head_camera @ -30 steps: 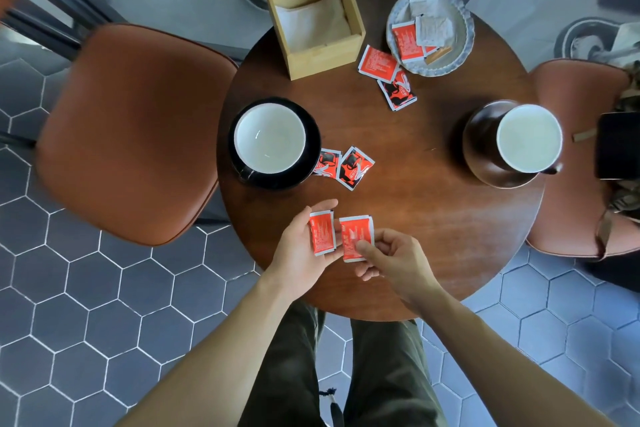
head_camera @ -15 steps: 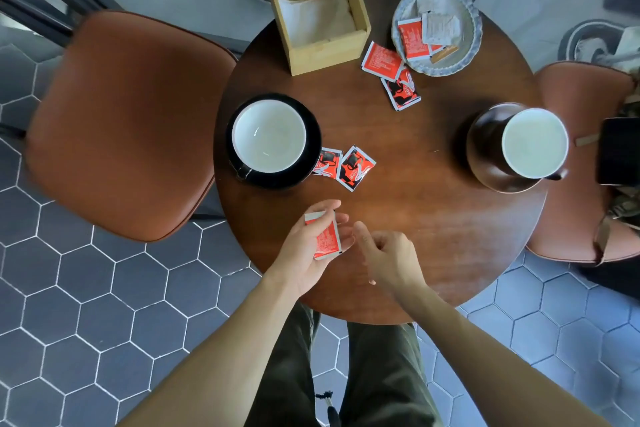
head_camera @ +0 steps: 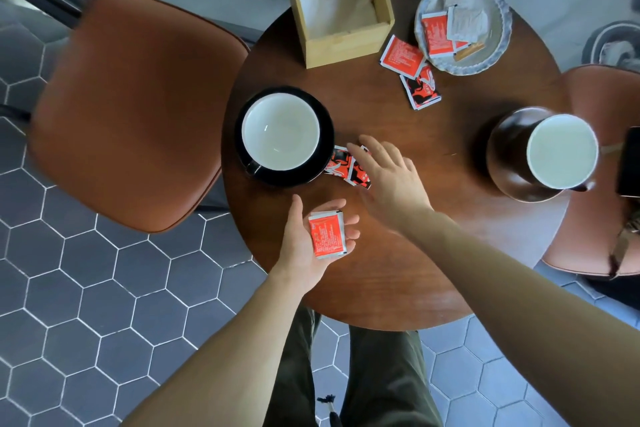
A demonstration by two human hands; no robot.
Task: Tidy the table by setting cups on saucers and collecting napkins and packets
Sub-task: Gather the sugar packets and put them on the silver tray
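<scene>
Red square paper packets point(head_camera: 327, 234), stacked, lie flat in the left hand point(head_camera: 311, 243), palm up, fingers loosely curled under them, thumb clear, over the near edge of the round dark wooden table point(head_camera: 398, 274). Right hand point(head_camera: 391, 180) is palm down, fingers spread and slack, fingertips touching two red-and-black packets point(head_camera: 346, 168) that lie against the black saucer point(head_camera: 325, 135); nothing gripped. White-lined cup point(head_camera: 281, 132) sits on that saucer. Second white-lined brown cup point(head_camera: 561, 151) sits on a brown saucer point(head_camera: 505, 149) at the right edge. Two more red packets point(head_camera: 403, 55) lie loose between the light wooden napkin box point(head_camera: 341, 45) and the grey scalloped dish point(head_camera: 498, 28); that dish holds red and white packets.
</scene>
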